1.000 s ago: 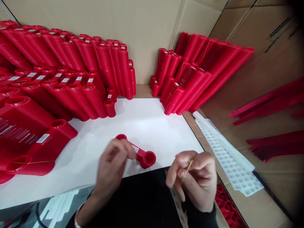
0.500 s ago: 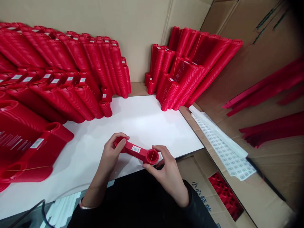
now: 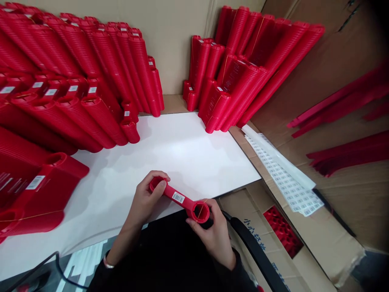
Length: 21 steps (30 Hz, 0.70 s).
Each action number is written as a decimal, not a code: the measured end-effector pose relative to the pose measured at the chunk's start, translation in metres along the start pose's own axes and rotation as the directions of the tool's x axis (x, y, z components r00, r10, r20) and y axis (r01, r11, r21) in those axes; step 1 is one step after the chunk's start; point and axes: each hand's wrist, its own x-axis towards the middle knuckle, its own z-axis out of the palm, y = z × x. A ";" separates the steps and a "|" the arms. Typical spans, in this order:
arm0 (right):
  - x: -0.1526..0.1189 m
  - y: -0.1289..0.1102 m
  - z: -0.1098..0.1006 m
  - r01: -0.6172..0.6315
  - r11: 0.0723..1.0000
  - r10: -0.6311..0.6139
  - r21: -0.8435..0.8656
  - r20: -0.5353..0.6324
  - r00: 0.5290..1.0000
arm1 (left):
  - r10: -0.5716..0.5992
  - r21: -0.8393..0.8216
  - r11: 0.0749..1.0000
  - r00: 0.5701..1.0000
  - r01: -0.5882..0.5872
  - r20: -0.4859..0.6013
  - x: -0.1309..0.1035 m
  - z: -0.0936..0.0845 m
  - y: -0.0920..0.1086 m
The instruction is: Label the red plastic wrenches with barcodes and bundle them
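Observation:
A red plastic piece point(image 3: 180, 198) with a ring at each end and a white barcode label on its middle is held at the front edge of the white board point(image 3: 182, 150). My left hand point(image 3: 148, 194) grips its left ring, thumb on top. Around the right ring, my right hand point(image 3: 212, 231) has thumb and fingers closed. A thin yellowish band crosses that right ring. The piece slants down to the right.
Tall stacks of red pieces point(image 3: 118, 69) fill the left, and more stacks point(image 3: 234, 81) stand at the back right. Sheets of barcode labels point(image 3: 282, 174) lie on cardboard at right. An opened carton point(image 3: 243, 211) sits below; a black cable point(image 3: 57, 267) is at lower left.
The right end of the held piece has come down toward me, with my right hand lower. The view has shifted, and a black curved bar now shows beside my right arm.

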 end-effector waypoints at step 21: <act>-0.012 0.047 0.043 0.387 0.921 -0.364 0.050 -0.250 0.897 | -0.036 -0.128 0.991 0.998 0.042 0.044 -0.001 0.003 -0.004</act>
